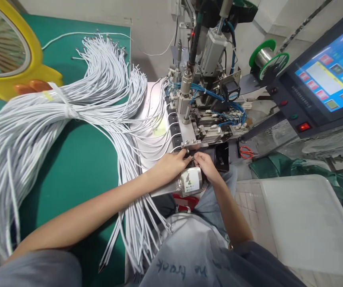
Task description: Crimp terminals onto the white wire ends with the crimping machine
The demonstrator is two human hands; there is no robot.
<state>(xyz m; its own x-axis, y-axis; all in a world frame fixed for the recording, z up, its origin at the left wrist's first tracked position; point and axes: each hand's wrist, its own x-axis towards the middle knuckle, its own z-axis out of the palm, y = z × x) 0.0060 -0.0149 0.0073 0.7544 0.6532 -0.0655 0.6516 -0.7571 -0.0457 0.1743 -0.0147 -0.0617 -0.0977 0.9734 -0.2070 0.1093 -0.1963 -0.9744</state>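
Observation:
My left hand (174, 163) is at the front of the soldering machine (186, 107), its fingers closed close to a row of white cables that run into the black slots. What its fingertips hold is hidden. My right hand (206, 166) meets it from the right, thumb and finger pinched on a small metallic piece (193, 158) too tiny to name. Just below both hands lies a clear packet with a white label (191, 180). A large tied bundle of white cables (78, 107) stretches over the green mat (69, 159), with loose ends hanging by my left forearm.
A solder wire spool (263, 57) with green flanges sits behind the machine. At right are a lit touchscreen panel (326, 75), orange-handled scissors (247, 152) and a white plastic surface (302, 223). A yellow-framed fan-like object (34, 44) stands at the upper left.

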